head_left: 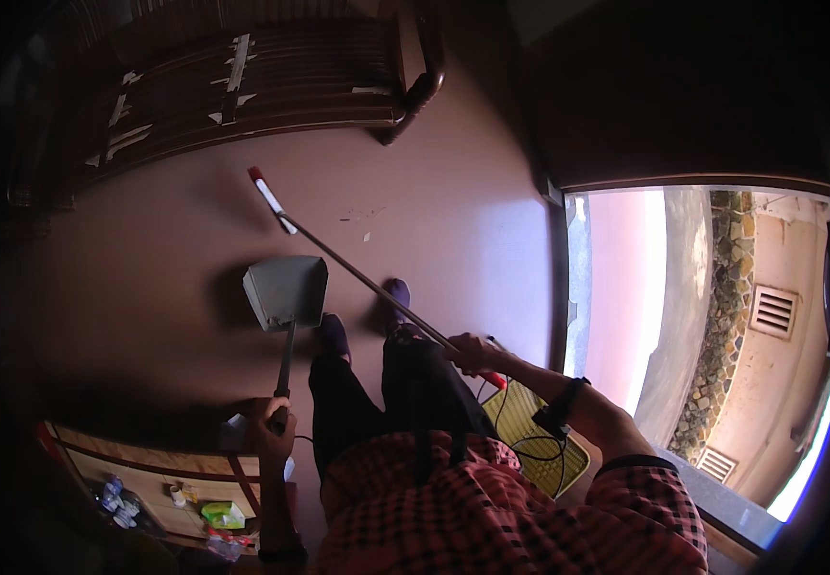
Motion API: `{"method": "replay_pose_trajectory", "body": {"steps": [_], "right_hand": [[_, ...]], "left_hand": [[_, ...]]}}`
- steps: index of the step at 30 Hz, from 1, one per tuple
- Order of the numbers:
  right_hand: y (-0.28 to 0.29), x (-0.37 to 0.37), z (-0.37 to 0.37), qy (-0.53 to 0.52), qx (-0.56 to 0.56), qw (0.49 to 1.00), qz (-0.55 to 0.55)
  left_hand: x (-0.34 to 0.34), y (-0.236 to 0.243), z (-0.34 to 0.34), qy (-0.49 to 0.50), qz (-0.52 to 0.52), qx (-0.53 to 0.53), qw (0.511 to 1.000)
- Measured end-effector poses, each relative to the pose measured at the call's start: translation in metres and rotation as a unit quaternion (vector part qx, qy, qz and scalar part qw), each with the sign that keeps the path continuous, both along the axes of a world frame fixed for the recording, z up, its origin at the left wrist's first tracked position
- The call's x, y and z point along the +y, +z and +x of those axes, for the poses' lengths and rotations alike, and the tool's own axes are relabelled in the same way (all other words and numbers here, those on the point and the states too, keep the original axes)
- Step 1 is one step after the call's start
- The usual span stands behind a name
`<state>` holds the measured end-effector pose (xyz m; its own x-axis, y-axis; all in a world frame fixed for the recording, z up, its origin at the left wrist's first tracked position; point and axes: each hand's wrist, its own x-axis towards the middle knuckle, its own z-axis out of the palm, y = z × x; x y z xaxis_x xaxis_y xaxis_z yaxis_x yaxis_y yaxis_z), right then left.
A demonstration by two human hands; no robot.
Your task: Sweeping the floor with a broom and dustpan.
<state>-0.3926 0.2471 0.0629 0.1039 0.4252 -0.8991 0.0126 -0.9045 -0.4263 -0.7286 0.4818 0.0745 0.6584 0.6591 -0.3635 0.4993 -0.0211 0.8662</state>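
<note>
My left hand (276, 424) is wrapped round the handle of a grey long-handled dustpan (287, 287). Its pan hangs in front of my feet, to the left. With fingers closed, my right hand (476, 354) grips the long thin stick of a broom (348, 266). The broom's narrow red-and-white head (267, 201) is beyond the dustpan, tilted over the floor. Small bits of litter (367, 236) lie on the reddish floor (434, 206) to the right of the broom head.
A dark slatted wooden bench (310, 77) stands at the far left. Near left is a wooden table (161, 467) with bottles and a green packet (222, 516). A yellow basket (554, 460) sits by my right leg. At right, a bright doorway (616, 287) opens outside.
</note>
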Motion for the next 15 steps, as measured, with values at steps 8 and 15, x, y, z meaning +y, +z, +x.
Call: {"method": "replay_pose_trajectory", "body": {"steps": [8,15], "right_hand": [[-0.074,0.053,0.084,0.341,-0.311,0.886,-0.046],[-0.048,-0.059,0.154,0.486,-0.199,0.841,-0.129]], "left_hand": [[-0.02,0.017,0.016,-0.039,0.009,0.053,0.998],[-0.034,0.032,0.044,-0.029,-0.037,0.068,0.997]]}}
